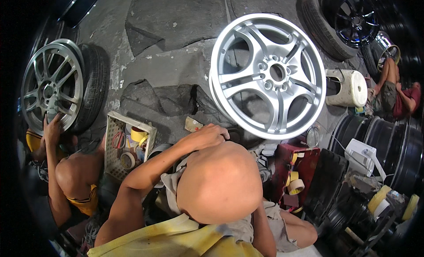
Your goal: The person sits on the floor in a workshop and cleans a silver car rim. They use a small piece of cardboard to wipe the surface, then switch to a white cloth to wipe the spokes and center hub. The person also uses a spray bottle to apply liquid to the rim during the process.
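A silver multi-spoke wheel rim (pixel 277 72) stands tilted in front of me, its face turned up towards me. My left hand (pixel 210 137) lies just beyond my raised knee, close to the rim's lower left edge. Its fingers are bent and held together, with their undersides hidden, so I cannot make out what is in them. A small piece of tan, worn material (pixel 193 124) lies beside that hand. My right forearm (pixel 264 232) passes behind the knee, which hides my right hand.
At left, a co-worker's hand (pixel 53 126) holds a grey tool against another rim (pixel 31 95), beside a tyre (pixel 90 87). A plastic basket (pixel 108 144) holds tape rolls and scissors. A red box (pixel 282 162), white stool (pixel 349 88) and black rims (pixel 371 135) stand at right. Another person (pixel 408 98) sits farther off.
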Available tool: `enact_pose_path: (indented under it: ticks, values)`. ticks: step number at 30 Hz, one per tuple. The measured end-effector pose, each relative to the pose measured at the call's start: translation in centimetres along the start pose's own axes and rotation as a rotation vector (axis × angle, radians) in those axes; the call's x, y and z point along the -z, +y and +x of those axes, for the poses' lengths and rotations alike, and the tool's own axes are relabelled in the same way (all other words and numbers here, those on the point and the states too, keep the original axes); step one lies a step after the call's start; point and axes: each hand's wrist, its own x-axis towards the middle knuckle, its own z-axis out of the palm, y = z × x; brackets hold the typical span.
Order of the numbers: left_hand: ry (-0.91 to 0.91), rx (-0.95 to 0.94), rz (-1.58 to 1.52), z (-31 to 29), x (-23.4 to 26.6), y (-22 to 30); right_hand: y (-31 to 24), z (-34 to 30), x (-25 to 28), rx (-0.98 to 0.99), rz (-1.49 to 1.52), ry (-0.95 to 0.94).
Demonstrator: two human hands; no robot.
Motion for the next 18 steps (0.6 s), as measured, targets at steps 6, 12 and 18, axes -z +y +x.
enact_pose_path:
  ticks: [6, 12, 18]
  values:
    - [-0.008, -0.032, 0.026, -0.7, -0.6, -1.2, -7.6, 1.3, 2.1, -0.027, -0.314, 0.083]
    - [-0.229, 0.183, -0.053, 2.2, -1.7, -2.4, -5.7, 3.0, 3.9, -0.025, -0.277, 0.188]
    - [-0.284, 0.172, -0.175, 3.5, -2.8, -2.8, -7.0, 1.0, 3.3, -0.083, -0.28, 0.065]
